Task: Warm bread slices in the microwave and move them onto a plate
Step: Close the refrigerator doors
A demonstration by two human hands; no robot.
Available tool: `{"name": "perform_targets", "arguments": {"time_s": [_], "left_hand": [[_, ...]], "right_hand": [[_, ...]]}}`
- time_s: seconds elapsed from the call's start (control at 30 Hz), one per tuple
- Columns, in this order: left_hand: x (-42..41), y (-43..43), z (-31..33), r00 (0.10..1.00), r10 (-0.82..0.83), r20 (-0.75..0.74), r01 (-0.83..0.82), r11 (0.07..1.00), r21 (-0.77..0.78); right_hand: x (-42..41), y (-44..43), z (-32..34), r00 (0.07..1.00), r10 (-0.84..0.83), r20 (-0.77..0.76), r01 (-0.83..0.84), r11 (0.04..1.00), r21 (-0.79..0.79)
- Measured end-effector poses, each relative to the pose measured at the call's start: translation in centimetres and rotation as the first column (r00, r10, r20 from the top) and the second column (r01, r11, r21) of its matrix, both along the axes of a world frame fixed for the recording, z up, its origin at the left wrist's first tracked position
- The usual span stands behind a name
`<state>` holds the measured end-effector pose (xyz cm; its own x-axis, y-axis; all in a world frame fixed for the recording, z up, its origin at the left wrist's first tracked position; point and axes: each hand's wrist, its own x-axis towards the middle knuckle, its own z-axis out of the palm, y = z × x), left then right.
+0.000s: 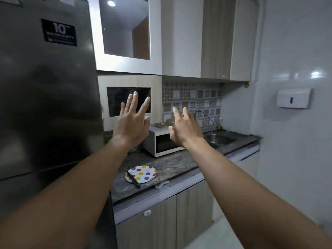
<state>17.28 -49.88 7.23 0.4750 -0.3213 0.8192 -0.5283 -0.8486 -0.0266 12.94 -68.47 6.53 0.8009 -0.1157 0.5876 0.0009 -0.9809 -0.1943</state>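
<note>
Head view: both bare arms reach forward over a kitchen counter, neither hand touching anything.
Left hand (132, 121): raised with the back toward the camera, fingers spread wide and straight, holding nothing.
Right hand (185, 129): level with the left and just beside it, fingers loosely curled and apart, empty.
Microwave (161, 143): white, door closed, on the counter below and between the two hands; the right hand covers its right part.
Bread (159, 125): brownish pieces lie on top of the microwave, seen in the gap between the hands; too blurred to count slices.
Plate (143, 174): white with coloured dots, on the counter well below the left hand, nearer the camera than the microwave, with no bread on it.
Knife (133, 179): dark, lying across the plate's left edge, handle pointing toward the counter front.
Counter (176, 164): marbled grey-brown stone, running from under the left forearm to beyond the right hand.
Sink (218, 139): steel basin to the right of the right hand, its curved tap (204, 115) rising just behind that hand.
Fridge (45, 96): dark steel, left of the left arm.
Wall dispenser (293, 97): white box on the tiled wall far right of the right hand.
</note>
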Motion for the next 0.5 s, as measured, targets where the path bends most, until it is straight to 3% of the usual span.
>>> {"name": "perform_targets", "arguments": {"time_s": [0.5], "left_hand": [[12.4, -24.8, -2.5, 0.985, -0.028, -0.17, 0.044, 0.995, 0.088]], "right_hand": [[9.4, -24.1, -1.0, 0.988, -0.113, -0.109, 0.111, 0.994, -0.023]]}}
